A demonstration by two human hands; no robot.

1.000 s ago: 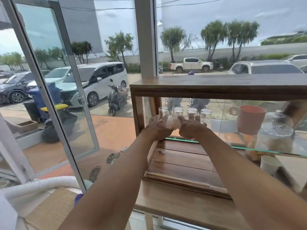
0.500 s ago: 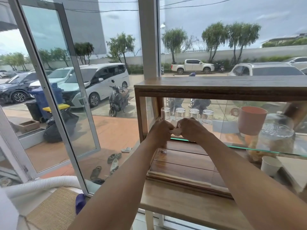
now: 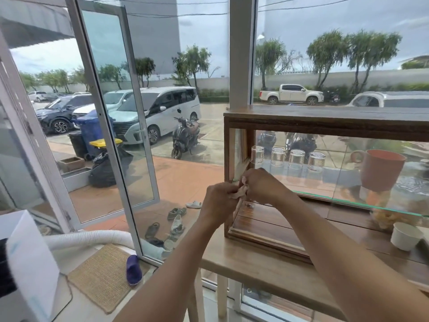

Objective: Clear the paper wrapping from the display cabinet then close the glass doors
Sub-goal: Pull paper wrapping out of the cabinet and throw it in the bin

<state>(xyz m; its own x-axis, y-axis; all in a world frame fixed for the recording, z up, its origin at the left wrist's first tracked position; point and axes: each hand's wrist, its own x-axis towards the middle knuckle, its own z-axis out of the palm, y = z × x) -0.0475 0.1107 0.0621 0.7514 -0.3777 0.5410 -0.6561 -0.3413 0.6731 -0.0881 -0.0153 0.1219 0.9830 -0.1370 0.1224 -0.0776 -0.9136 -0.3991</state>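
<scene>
A wooden display cabinet (image 3: 325, 117) with glass sides stands on a wooden table (image 3: 255, 263). Both my hands meet in front of its left end, just outside the open front. Between them is a small crumpled piece of pale paper wrapping (image 3: 239, 194). My left hand (image 3: 218, 201) and my right hand (image 3: 262, 187) both pinch it with closed fingers. Several clear glasses (image 3: 287, 156) stand upside down on the glass shelf (image 3: 348, 202) behind my hands. The cabinet's glass doors are hard to make out.
An orange mug (image 3: 380, 169) sits upside down on the shelf at right, above a lidded jar (image 3: 380, 214). A white paper cup (image 3: 405, 235) stands on the table. An open glass door (image 3: 116, 112) is at left, with a white hose (image 3: 88, 238) and mat (image 3: 102, 275) below.
My hands have drawn back out of the cabinet toward its left front corner, closing together and crumpling the paper between them. The view has shifted left.
</scene>
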